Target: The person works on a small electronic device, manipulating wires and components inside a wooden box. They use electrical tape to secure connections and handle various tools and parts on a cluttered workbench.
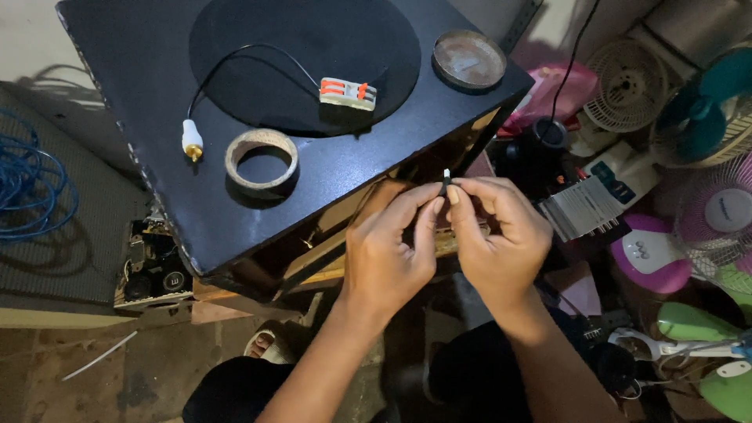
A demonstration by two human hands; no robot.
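My left hand (392, 243) and my right hand (497, 235) meet in front of a black box, fingertips pinched together on a small dark wire end (446, 182) with a pale tip. On the black box top (172, 117) lies a thin black cable (243, 59) with a white and gold plug (191, 141) at one end and a grey connector with orange levers (348, 92) at the other. A nearly used-up tape roll (262, 162) lies beside the plug.
A round rusty metal lid (469, 59) sits at the box's far right corner. Blue coiled cable (27, 192) lies at left. Fan parts, a white fan grille (627, 86) and pink and green plastic pieces crowd the right side.
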